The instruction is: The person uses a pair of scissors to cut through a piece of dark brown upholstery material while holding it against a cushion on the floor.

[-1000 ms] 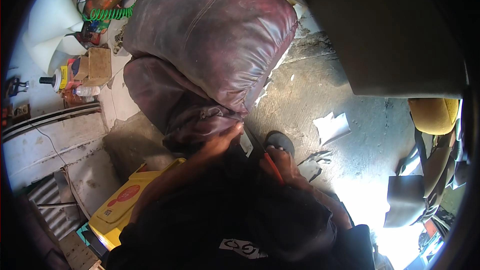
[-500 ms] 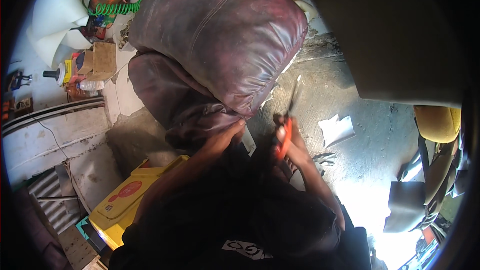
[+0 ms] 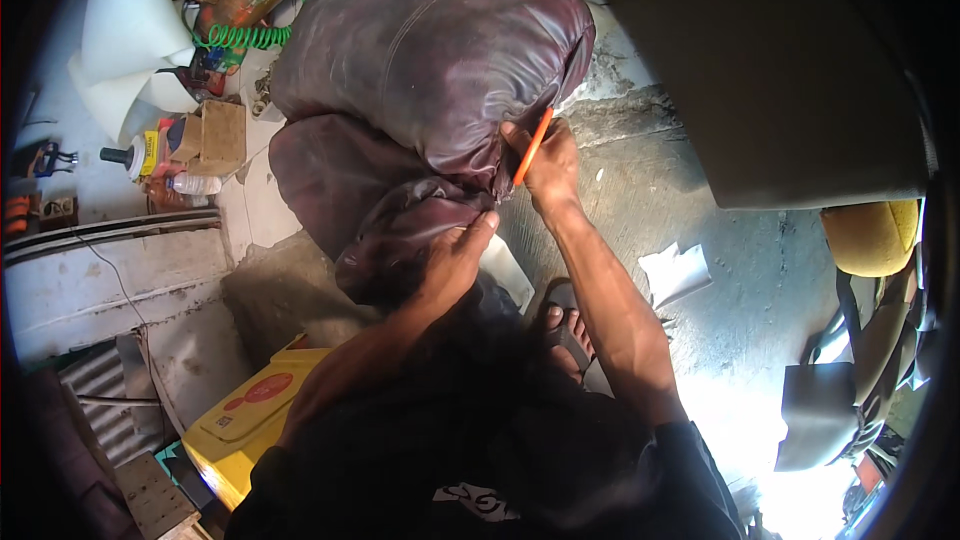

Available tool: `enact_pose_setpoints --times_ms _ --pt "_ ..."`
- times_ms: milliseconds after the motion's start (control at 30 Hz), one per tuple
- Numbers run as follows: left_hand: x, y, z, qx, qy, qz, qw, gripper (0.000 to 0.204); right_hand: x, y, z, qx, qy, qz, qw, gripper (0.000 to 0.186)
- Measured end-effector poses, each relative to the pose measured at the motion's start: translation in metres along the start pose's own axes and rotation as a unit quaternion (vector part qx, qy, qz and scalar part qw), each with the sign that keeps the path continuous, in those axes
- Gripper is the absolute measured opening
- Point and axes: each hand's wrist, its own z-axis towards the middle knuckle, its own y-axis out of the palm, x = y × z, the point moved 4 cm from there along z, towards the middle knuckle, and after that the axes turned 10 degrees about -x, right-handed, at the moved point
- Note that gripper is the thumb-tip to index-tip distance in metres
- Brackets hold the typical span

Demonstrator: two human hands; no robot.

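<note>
We locate the maroon upholstered piece (image 3: 430,60) directly ahead of us, at the upper centre of the head view. Its larger padded section lies at the far side; a looser, wrinkled section folds toward us at the near left.

Our left hand (image 3: 455,262) has its fingers grasping the near edge of the loose section, with the thumb uppermost. Our right hand (image 3: 550,162) is clenched around an orange-handled tool (image 3: 533,148), which slants with its far end at the right side of the padded section. We cannot tell whether the right fingers also pinch the cover.

A white flat piece (image 3: 508,268) is just beside our left hand. A sandalled foot (image 3: 572,328) rests on the concrete floor (image 3: 630,190) between our forearms. A white scrap (image 3: 675,275) lies right of our right forearm; a yellow box (image 3: 245,430) stands beside our left forearm.
</note>
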Motion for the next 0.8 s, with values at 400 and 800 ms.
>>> enact_pose_setpoints --times_ms 400,800 --pt "-0.015 -0.009 0.005 -0.086 -0.002 0.095 0.992 0.051 0.014 -0.064 -0.126 -0.169 0.115 -0.162 0.965 0.052" --pt "-0.03 -0.017 0.005 -0.144 -0.079 0.168 0.972 0.067 -0.002 -0.067 -0.176 -0.328 0.304 -0.163 0.879 0.07"
